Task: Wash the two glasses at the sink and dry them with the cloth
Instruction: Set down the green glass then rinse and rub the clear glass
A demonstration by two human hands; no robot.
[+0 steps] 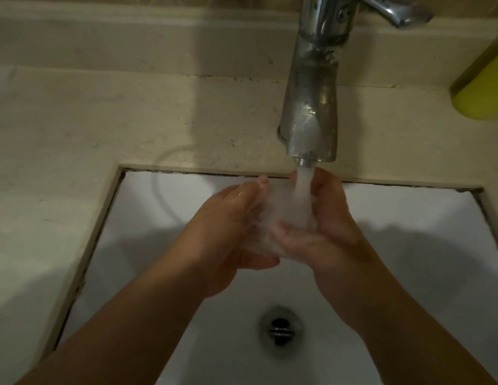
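A clear glass [278,218] is held directly under the spout of the chrome tap [311,107], above the white sink [159,218]. It is hard to make out: its wall is transparent and blurred by the running water [303,195], which falls onto it between the two hands. Its outline and which way its mouth faces cannot be told.

The left hand [228,232] is curled round the glass on the side away from the stream, its fingertips reaching up towards the spout. The right hand [320,223] is curled round the side under the stream, with its thumb laid across the front of the glass. Both hands are wet.

By judgement, the glass is light, rigid and fragile, and very slippery while wet; a slip would send it against the hard basin below the tap. It is best taken round the body with a full wrap of fingers and thumb, not pinched at the thin rim.

Below the tap lies the drain [279,329]; a yellow-green bottle [481,93] stands to the right of the tap.
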